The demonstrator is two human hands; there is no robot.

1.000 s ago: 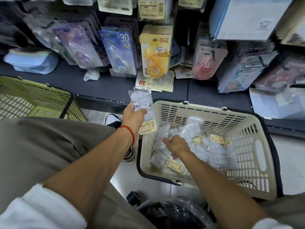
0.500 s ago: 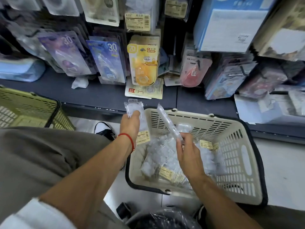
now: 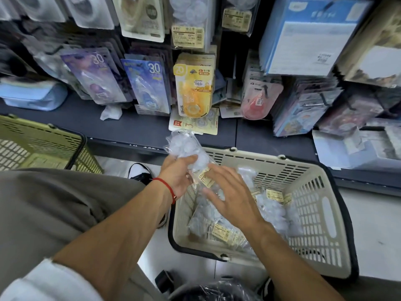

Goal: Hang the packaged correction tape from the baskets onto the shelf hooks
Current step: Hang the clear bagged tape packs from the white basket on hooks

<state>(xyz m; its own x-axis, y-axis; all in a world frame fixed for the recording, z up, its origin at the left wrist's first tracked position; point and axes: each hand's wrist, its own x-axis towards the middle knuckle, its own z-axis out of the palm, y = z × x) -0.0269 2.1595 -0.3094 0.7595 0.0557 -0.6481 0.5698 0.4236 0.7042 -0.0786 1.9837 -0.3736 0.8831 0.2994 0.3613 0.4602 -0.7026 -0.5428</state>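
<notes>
My left hand point(image 3: 178, 173) grips a small stack of clear correction tape packets point(image 3: 186, 148) with yellow labels, held above the near left corner of the beige basket point(image 3: 321, 205). My right hand point(image 3: 230, 192) lies against the lower end of that stack with its fingers spread and fairly straight. More clear packets point(image 3: 271, 211) lie piled in the beige basket. Packaged tapes hang on the shelf hooks ahead, among them a yellow pack point(image 3: 193, 92) and a blue pack point(image 3: 147, 83).
An olive-green basket point(image 3: 41, 146) stands at the left by my knee. The dark shelf ledge point(image 3: 82, 118) runs across the view, with a loose yellow card point(image 3: 195, 124) lying on it. Blue boxes point(image 3: 308, 35) fill the upper right. A black bag point(image 3: 217, 290) sits below.
My right hand brought its packet over and pressed it onto the stack in my left hand. The view has tilted up toward the shelf.
</notes>
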